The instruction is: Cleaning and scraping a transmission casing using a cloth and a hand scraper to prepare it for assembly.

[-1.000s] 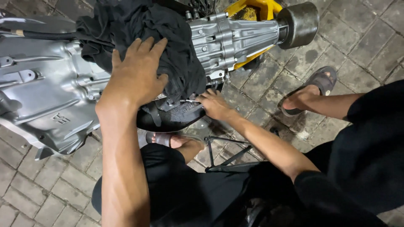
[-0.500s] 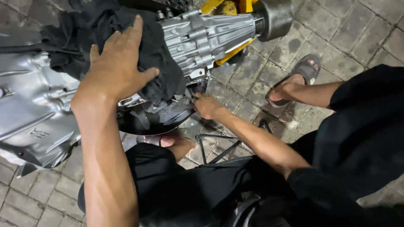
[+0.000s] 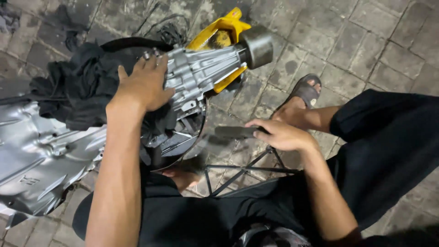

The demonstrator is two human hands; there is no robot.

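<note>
We see the left hand (image 3: pixel 144 87) lying flat, fingers spread and grasping nothing, palm pressed on a black cloth (image 3: pixel 77 87) draped over a silver gearbox housing (image 3: pixel 41 155); the forearm runs straight down toward us. The right hand (image 3: pixel 281 135) is curled around a dark, blurred tool handle (image 3: pixel 233 132), wrist bent, just right of the housing. The housing is ribbed cast metal, lying on paving stones (image 3: pixel 366 41), its narrow end beyond the left hand resting on a yellow stand (image 3: pixel 219 32).
</note>
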